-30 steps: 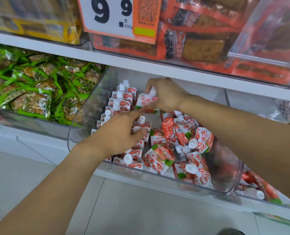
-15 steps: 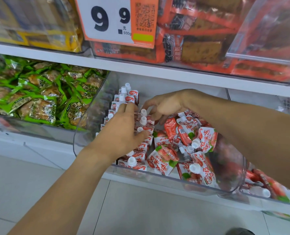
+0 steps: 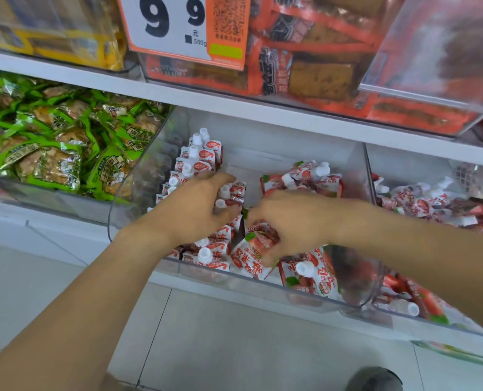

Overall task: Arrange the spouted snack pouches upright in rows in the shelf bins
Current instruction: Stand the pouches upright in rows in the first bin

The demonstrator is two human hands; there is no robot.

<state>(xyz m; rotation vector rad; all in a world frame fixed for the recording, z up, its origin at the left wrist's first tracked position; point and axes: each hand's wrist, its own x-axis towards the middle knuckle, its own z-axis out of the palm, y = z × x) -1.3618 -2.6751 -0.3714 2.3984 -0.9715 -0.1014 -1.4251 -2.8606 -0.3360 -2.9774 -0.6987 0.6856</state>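
From the head camera, the left hand (image 3: 195,207) reaches into the clear bin (image 3: 138,198), its fingers lightly bent and laid over the white caps of the upright pouches (image 3: 203,162), which stand in rows along the bin's left side; it seems to steady them rather than grip one, though the fingertips are partly hidden. The right hand (image 3: 294,221) is lower and to the right, fingers curled down and pinching a loose pouch (image 3: 251,249) near the bin's front wall. Behind and right of that hand a heap of tumbled pouches (image 3: 313,176) lies at all angles, caps pointing every way. The neighbouring bin (image 3: 375,306) to the right holds more of the same red-and-white pouches, unsorted.

The bin to the left is filled with green snack packets (image 3: 53,148). On the shelf above sit orange packets (image 3: 305,66) and a price sign (image 3: 183,26) reading "9 9", with "元" and "500g" beneath and a QR code on its orange strip. Pouch lettering is too blurred to read.
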